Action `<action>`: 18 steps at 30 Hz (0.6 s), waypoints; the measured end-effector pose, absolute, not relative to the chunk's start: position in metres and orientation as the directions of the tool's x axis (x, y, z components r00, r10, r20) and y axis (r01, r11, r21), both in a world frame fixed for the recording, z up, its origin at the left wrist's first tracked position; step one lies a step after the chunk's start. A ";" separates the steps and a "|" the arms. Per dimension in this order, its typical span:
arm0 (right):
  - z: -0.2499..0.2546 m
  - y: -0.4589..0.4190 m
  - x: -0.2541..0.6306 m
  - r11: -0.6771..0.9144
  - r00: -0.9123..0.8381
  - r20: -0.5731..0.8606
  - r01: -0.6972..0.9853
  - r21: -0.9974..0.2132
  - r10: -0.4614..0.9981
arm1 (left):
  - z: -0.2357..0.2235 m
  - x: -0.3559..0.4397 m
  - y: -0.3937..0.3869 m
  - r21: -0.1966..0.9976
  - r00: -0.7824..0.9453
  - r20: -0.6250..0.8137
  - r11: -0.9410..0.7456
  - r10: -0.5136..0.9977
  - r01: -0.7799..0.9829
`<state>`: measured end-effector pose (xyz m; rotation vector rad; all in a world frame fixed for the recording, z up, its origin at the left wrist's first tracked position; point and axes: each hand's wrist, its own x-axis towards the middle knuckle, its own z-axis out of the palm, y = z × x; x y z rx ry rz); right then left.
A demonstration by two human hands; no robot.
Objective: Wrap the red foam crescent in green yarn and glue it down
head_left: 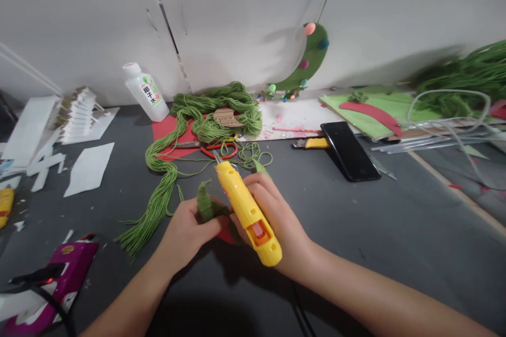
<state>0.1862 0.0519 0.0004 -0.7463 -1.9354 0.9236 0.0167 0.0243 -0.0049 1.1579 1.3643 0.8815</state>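
Note:
A yellow hot glue gun [247,210] is gripped in my right hand [276,221], its metal nozzle pointing up and away from me. My left hand [190,237] pinches a green yarn-wrapped piece [207,202] with a curled upper end. A bit of red [226,234] shows under that piece, between the two hands. The right fingertips come close to the green piece too, but the glue gun hides whether they touch it. Just beyond the hands lie red-handled scissors [219,151] and a bundle of green yarn [217,110] with a cardboard label.
A black phone [350,150] rests partly over a yellow cutter knife [316,143]. A white bottle [146,92] stands by the wall, where a green crescent with pompoms [306,66] hangs. A purple device [59,284] and white paper pieces [89,168] lie at left.

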 end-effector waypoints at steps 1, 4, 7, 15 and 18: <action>0.000 0.052 0.185 0.550 -0.454 0.437 0.150 -0.822 0.777 | -0.005 0.017 0.024 0.954 0.069 -0.250 0.234 0.966 0.186; 0.000 0.053 0.184 0.550 -0.441 0.441 0.154 -0.821 0.782 | -0.006 0.017 0.022 0.942 0.090 -0.219 0.186 0.972 0.280; 0.000 0.056 0.185 0.529 -0.456 0.411 0.165 -0.833 0.790 | -0.005 0.016 0.021 0.927 0.108 -0.170 0.122 0.979 0.354; 0.005 0.065 0.192 0.406 -0.546 0.232 0.221 -0.887 0.805 | -0.002 0.016 0.022 0.911 0.150 -0.087 0.017 0.985 0.412; 0.006 0.068 0.194 0.337 -0.572 0.152 0.233 -0.912 0.806 | -0.001 0.016 0.022 0.901 0.168 -0.076 -0.005 0.983 0.434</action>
